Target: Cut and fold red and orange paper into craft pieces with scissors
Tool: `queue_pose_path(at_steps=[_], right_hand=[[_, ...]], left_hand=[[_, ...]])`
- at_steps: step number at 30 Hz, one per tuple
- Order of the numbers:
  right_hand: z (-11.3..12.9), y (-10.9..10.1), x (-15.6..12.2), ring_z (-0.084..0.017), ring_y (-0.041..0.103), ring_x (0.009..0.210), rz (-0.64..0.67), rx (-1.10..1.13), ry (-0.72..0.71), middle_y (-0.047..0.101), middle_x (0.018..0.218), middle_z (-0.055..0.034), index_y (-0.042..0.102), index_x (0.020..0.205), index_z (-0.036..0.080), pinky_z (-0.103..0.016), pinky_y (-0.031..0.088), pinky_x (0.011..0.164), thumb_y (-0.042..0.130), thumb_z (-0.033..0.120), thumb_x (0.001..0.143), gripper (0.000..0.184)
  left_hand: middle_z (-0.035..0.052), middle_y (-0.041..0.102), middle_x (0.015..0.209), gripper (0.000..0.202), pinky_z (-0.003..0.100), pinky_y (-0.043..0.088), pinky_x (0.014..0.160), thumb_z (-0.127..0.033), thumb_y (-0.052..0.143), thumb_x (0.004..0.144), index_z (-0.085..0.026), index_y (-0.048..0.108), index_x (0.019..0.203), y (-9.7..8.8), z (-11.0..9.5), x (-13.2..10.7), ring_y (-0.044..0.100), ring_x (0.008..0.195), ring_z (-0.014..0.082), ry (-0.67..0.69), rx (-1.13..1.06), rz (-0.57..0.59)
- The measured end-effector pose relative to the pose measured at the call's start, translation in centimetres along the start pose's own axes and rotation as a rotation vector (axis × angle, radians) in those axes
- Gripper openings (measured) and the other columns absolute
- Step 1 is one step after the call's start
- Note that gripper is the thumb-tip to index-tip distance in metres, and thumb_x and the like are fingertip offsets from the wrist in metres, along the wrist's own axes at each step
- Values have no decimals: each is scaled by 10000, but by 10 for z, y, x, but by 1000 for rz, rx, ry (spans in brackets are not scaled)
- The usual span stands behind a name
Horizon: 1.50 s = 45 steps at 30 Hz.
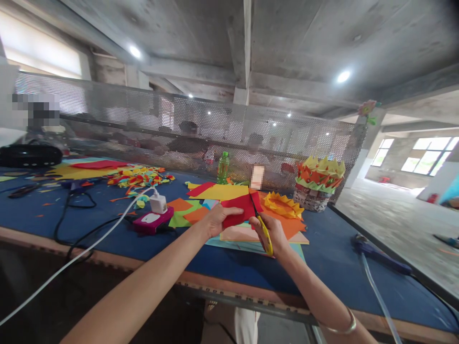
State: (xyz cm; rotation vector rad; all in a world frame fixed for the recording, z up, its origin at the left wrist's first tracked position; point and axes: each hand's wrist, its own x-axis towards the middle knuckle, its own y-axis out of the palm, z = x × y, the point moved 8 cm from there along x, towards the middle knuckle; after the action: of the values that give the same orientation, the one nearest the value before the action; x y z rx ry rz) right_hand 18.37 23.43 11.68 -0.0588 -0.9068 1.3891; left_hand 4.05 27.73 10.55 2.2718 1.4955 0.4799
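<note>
A piece of red felt sheet (237, 216) is pinched in my left hand (218, 219), its thumb and fingers closed on the near left side. My right hand (270, 230) is wrapped round the yellow handles of a pair of scissors (266, 235). The dark blades point up and away and lie across the right part of the red sheet. Beneath both hands are stacked sheets in orange (291, 226), pale pink and light blue. A yellow sheet (225, 192) lies just beyond, and a ring of yellow-orange pointed pieces (283, 205) rests to the right.
A basket with pointed felt rims (317, 184) stands at the right back, a green bottle (224, 168) by the mesh screen (201, 129). Colourful scraps (141, 177) lie left. A magenta power strip (152, 222) holds a white charger and cable. A glue gun (380, 255) lies right.
</note>
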Motion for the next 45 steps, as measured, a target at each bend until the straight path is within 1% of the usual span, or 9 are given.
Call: queue_pose_path(at_steps=[3, 11, 17, 22, 28, 33, 41, 45], right_hand=[[2, -2, 0, -120, 382, 555, -9, -20, -16, 410, 565, 22, 453, 626, 208, -235, 265, 485, 483, 662, 864, 514], [9, -4, -1, -107, 376, 570, -23, -64, -61, 422, 587, 34, 501, 669, 189, -232, 264, 519, 507, 604, 868, 459], [3, -3, -1, -102, 359, 531, -45, -58, -65, 386, 542, 40, 439, 610, 203, -224, 249, 480, 482, 624, 881, 503], [-1, -3, 0, -105, 375, 517, -68, -64, -51, 401, 526, 29, 483, 597, 191, -218, 253, 460, 496, 641, 870, 526], [5, -5, -2, -111, 405, 517, -75, -77, -60, 446, 530, 10, 511, 594, 185, -217, 273, 459, 466, 645, 885, 546], [9, -7, -4, -108, 383, 514, -65, -102, -83, 400, 519, 27, 470, 603, 196, -222, 248, 463, 451, 635, 896, 528], [17, -7, -4, -103, 341, 527, -51, -131, -133, 365, 537, 44, 413, 619, 210, -237, 233, 494, 457, 620, 892, 495], [17, -7, -4, -103, 349, 507, -51, -109, -121, 382, 517, 46, 409, 631, 216, -236, 239, 483, 454, 612, 900, 481]], left_hand=[[94, 774, 817, 253, 287, 540, 734, -99, 837, 543, -111, 767, 786, 0, 0, 0, 703, 702, 189, -6, 1, -4], [89, 776, 821, 276, 280, 553, 728, -81, 827, 558, -102, 755, 824, 1, 0, -1, 708, 712, 185, -17, 1, 2], [75, 776, 825, 276, 266, 548, 725, -81, 829, 556, -103, 756, 821, 1, 1, 0, 705, 713, 173, -21, 0, 15], [80, 771, 784, 263, 275, 545, 735, -86, 838, 544, -90, 750, 791, 1, 1, -3, 705, 700, 177, -48, 17, -8], [102, 773, 793, 266, 285, 548, 734, -88, 836, 545, -86, 746, 795, 0, 1, -4, 708, 697, 187, -70, 38, -33], [86, 770, 786, 272, 280, 546, 736, -87, 841, 534, -92, 743, 788, 1, -1, -5, 703, 691, 178, -58, 32, -26], [76, 774, 840, 308, 283, 542, 756, -90, 841, 552, -112, 748, 845, 4, 0, -6, 709, 728, 180, -60, 38, 12], [83, 776, 853, 318, 287, 553, 768, -90, 848, 550, -104, 753, 853, 5, 4, -5, 714, 738, 184, -68, 45, 40]])
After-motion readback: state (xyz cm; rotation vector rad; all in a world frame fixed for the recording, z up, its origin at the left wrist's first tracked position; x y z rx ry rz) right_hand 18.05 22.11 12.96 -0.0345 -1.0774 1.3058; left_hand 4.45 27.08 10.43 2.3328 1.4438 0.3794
